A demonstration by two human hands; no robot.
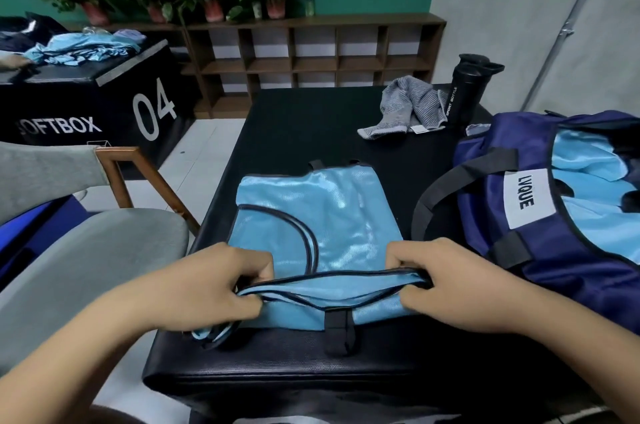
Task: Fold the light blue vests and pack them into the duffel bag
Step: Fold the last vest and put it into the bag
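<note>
Both my left hand (221,288) and right hand (440,281) pinch the light blue vest (318,215) (near edge) at lower centre, duffel bag (540,243) right.

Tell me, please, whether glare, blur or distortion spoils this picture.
In the head view, glare streaks the light blue vest; the wide-angle lens bends the wooden shelf and the wall pipe; the label on the duffel bag reads sharp.
</note>
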